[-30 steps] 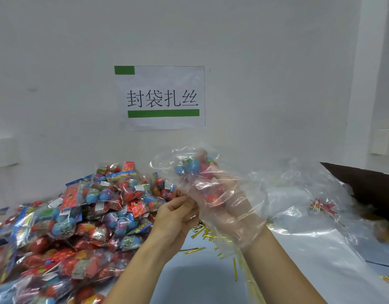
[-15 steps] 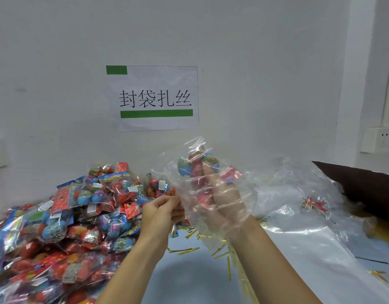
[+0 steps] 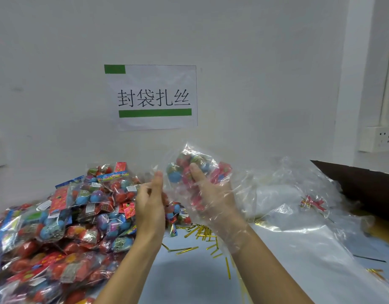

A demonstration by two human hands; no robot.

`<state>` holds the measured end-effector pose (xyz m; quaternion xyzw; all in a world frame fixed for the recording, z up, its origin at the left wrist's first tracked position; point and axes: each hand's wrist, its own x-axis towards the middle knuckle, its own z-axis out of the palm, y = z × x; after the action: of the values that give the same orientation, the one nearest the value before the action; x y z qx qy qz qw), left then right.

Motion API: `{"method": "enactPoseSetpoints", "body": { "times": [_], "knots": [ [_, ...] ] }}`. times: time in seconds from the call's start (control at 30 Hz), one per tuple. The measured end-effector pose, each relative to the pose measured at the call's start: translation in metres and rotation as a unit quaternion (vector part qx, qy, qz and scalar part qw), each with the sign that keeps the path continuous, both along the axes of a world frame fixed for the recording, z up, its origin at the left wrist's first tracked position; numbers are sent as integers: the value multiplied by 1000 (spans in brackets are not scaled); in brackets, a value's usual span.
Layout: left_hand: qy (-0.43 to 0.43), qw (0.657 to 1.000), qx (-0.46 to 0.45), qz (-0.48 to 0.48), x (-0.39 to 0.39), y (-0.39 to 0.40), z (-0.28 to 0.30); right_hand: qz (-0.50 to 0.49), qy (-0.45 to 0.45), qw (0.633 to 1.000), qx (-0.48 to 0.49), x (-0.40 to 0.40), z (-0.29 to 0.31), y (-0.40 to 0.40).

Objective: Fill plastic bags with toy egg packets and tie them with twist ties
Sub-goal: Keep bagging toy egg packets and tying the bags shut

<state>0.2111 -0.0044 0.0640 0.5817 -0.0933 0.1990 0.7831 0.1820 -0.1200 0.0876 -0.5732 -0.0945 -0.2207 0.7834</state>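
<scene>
My right hand is inside a clear plastic bag and grips toy egg packets with blue and red eggs, raised above the table. My left hand is beside it, its fingers holding the bag's left edge. A big heap of toy egg packets covers the table's left side. Gold twist ties lie scattered on the table under my hands.
A pile of clear plastic bags lies at the right, with a red packet under the film. A dark box edge stands at far right. A paper sign hangs on the wall, with a wall socket to its right.
The bag with the packets has risen a little with my right hand. My left hand has opened out along the bag's left edge. The view has shifted slightly right.
</scene>
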Motion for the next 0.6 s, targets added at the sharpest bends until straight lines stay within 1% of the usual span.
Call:
{"method": "enactPoseSetpoints", "body": {
  "times": [0.1,0.17,0.27,0.37,0.43,0.5,0.6],
  "knots": [
    [-19,999,23,44,-2,-1,2,-57,-24,995,-81,0,-5,0],
    [-30,993,44,101,-2,0,5,-100,-23,990,-101,0,-7,-1],
    [-26,989,50,139,-1,6,11,-105,-1,987,-118,1,-2,-1],
    [-13,981,75,176,1,11,15,-132,-9,975,-178,-1,-3,-3],
    [-4,976,81,201,2,13,15,-127,-21,974,-186,0,-7,-3],
    [7,971,86,222,4,16,15,-144,-42,968,-201,7,-9,-5],
    [19,974,72,216,6,22,16,-126,-24,978,-163,9,-9,-5]
  ]
}}
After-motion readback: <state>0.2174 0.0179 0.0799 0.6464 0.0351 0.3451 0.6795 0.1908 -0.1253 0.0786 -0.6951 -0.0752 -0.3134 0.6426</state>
